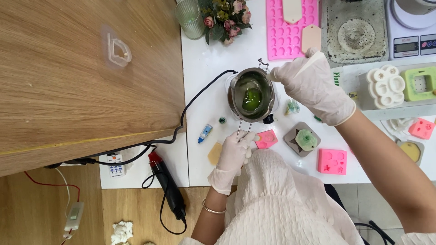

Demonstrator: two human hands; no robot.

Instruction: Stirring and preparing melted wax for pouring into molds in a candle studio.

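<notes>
A small metal melting pot (252,96) with green liquid stands on the white table (204,63). My left hand (232,154), in a white glove, grips the pot's wire handle near the table's front edge. My right hand (313,86), also gloved, holds a thin pale stick (273,76) whose tip dips into the pot from the right rim. A black cable (200,97) runs from under the pot toward the left.
Pink silicone moulds (290,34) (332,161) (267,139), a grey mould with a green piece (303,139), a blue dropper bottle (205,133), a flower pot (225,18), a ribbed glass (190,18) and a scale (411,27) surround the pot. A heat gun (167,183) lies on the floor.
</notes>
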